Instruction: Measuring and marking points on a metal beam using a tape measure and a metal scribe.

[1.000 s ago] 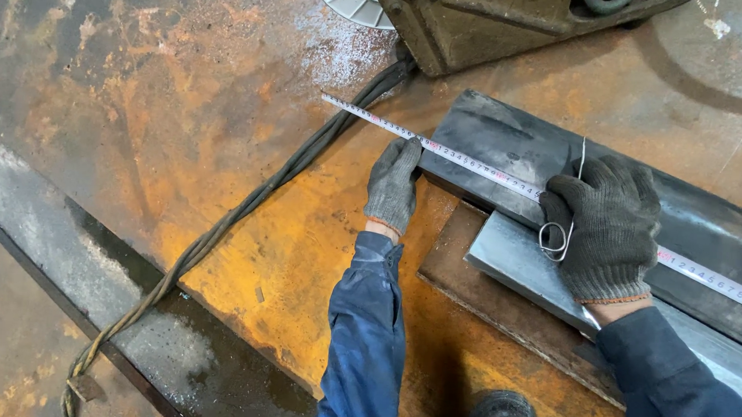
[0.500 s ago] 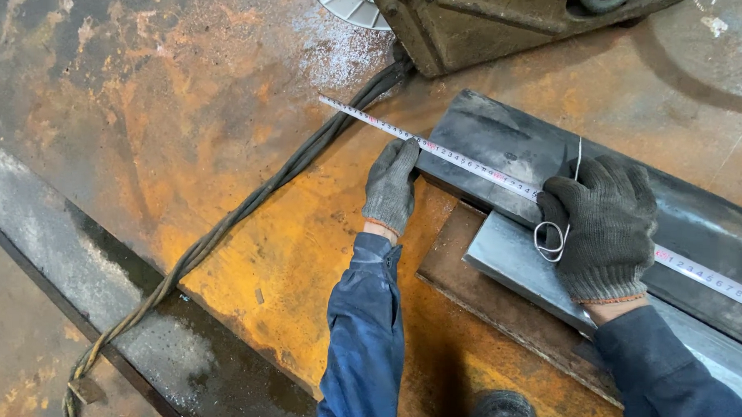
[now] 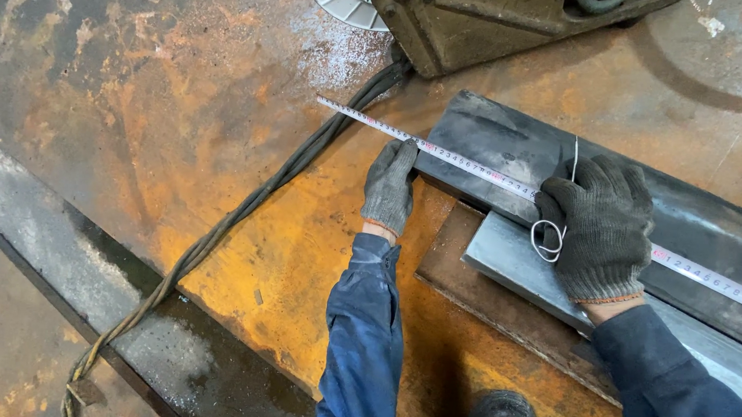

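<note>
A white measuring tape (image 3: 465, 161) lies stretched across a dark steel plate (image 3: 507, 143) on the rusty floor. My left hand (image 3: 391, 187), in a grey glove, presses the tape against the plate's left end. My right hand (image 3: 600, 223), also gloved, rests on the tape and plate, pinching a thin white wire scriber (image 3: 573, 163) with a loop (image 3: 546, 239) hanging at the palm. A lighter steel bar (image 3: 515, 261) lies under my right hand, partly hidden by it.
A rusty flat plate (image 3: 484, 297) sits beneath the bars. A dark cable bundle (image 3: 246, 211) runs diagonally across the orange floor to an olive machine (image 3: 496, 22) at the top. A dark steel strip (image 3: 68, 279) crosses lower left. A shoe tip (image 3: 502, 414) shows at the bottom.
My right hand has shifted slightly left and up along the tape with the wire. My left hand stays on the plate's end.
</note>
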